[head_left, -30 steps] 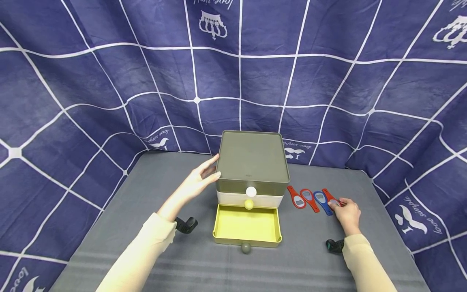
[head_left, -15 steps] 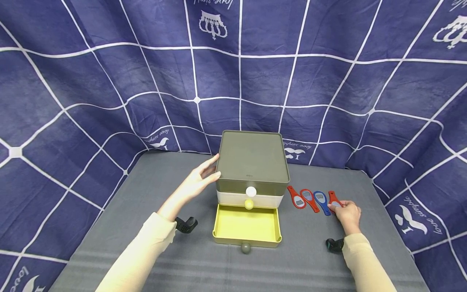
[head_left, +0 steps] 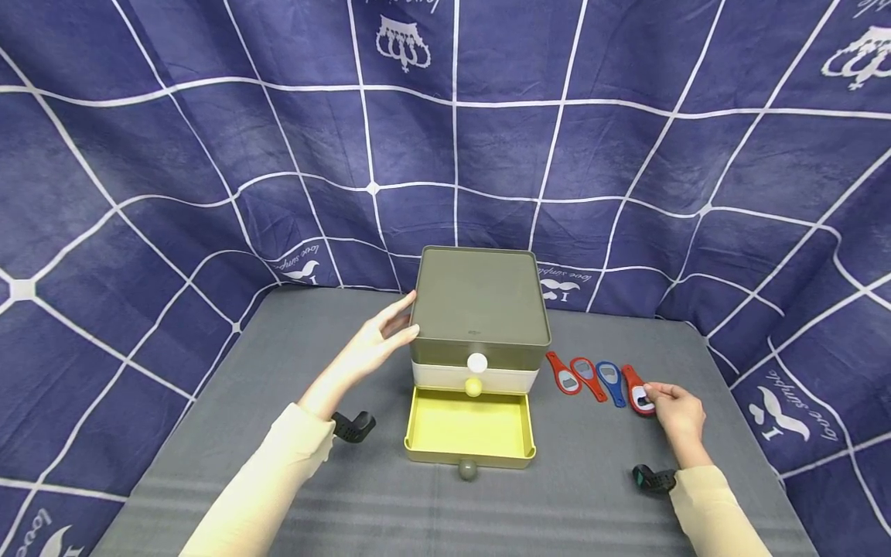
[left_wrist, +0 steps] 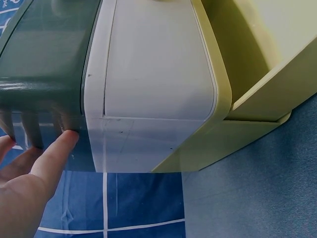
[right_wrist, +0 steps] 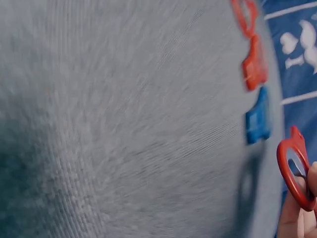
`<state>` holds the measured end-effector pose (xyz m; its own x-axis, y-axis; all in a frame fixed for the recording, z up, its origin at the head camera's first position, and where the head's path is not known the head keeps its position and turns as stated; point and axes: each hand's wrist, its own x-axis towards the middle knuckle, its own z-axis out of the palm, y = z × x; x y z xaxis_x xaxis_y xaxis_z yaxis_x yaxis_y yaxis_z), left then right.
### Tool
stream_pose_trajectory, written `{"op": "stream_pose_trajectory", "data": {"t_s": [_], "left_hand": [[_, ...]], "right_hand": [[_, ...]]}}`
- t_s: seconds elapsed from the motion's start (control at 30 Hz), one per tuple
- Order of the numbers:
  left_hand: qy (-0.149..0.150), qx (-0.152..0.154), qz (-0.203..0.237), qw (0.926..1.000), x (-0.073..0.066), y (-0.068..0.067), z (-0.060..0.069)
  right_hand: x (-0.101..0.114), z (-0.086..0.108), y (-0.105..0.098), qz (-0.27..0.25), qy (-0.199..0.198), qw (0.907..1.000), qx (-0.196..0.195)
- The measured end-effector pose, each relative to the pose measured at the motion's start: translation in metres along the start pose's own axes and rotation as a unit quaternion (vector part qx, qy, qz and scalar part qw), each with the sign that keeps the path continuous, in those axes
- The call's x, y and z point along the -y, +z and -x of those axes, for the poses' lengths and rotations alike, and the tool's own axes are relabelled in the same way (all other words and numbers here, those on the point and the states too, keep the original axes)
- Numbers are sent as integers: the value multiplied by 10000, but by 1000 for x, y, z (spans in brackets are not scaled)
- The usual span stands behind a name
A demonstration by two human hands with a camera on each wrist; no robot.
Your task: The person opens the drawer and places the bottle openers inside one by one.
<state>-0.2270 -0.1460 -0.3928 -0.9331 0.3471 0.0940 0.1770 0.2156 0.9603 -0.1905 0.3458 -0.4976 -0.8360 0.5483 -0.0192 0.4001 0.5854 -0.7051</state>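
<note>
My left hand (head_left: 367,350) rests its extended fingertips against the left side of a small drawer cabinet (head_left: 483,295). The left wrist view shows those fingers (left_wrist: 58,156) touching its green upper tier. At the bottom of the cabinet, a yellow drawer (head_left: 468,424) is pulled out, with nothing inside. On the right, my right hand (head_left: 681,418) pinches a red bottle opener (head_left: 633,383) by its round end. In the right wrist view this opener (right_wrist: 281,158) looks lifted off the cloth, its metal insert visible. To its left lies a blue bottle opener (head_left: 611,381).
Two more red bottle openers, one (head_left: 588,377) beside the blue one and another (head_left: 564,374) near the cabinet, lie on the grey cloth (head_left: 557,495). A blue white-lined curtain (head_left: 487,155) stands behind. The open drawer's round knob (head_left: 467,469) juts forward.
The right hand has shifted slightly right and toward me, and the opener it pinches has turned, its round end now nearer me. The left hand and the cabinet have stayed put.
</note>
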Motion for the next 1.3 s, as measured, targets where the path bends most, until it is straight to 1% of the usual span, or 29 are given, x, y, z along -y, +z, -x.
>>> {"op": "stream_pose_trajectory", "data": {"t_s": [0.07, 0.13, 0.23, 0.27, 0.43, 0.5, 0.6, 0.7, 0.87, 1.0, 1.07, 1.1, 1.2, 1.3], "left_hand": [[-17, 1, 33, 10000, 0, 0, 0], [-34, -11, 63, 10000, 0, -1, 0], [-51, -20, 56, 10000, 0, -1, 0], [-51, -21, 58, 10000, 0, -1, 0], [-29, -33, 42, 10000, 1, -2, 0], [-31, -36, 47, 10000, 1, -2, 0], [-34, -19, 90, 10000, 1, -2, 0], [-31, -13, 132, 9999, 1, -1, -1], [-33, -23, 158, 9999, 2, -1, -1], [-34, -21, 181, 9998, 3, -1, -2], [-30, -15, 187, 9998, 3, 0, -2], [-35, -11, 181, 9998, 3, 0, -2], [-39, -16, 175, 9998, 2, 0, -1], [-37, -27, 136, 9999, 1, 0, 0]], "right_hand": [[6, 6, -4, -100, 18, 9996, 264], [13, 13, -7, -323, -18, 9978, 584], [23, 24, -9, -645, -255, 9915, 1104], [26, 28, -8, -820, -389, 9887, 1197], [46, 47, -6, -1084, -1002, 9718, 1840], [56, 54, -5, -1037, -1148, 9656, 2092], [70, 66, 1, -1072, -1345, 9565, 2359], [80, 77, 11, -1225, -1535, 9446, 2628], [93, 93, 33, -1336, -1844, 9245, 3058], [102, 106, 51, -1390, -2088, 9104, 3289], [106, 113, 59, -1411, -2272, 9031, 3360], [108, 116, 64, -1395, -2350, 9009, 3371], [113, 125, 76, -1204, -2646, 8983, 3294], [116, 131, 88, -899, -2832, 9012, 3155]]}}
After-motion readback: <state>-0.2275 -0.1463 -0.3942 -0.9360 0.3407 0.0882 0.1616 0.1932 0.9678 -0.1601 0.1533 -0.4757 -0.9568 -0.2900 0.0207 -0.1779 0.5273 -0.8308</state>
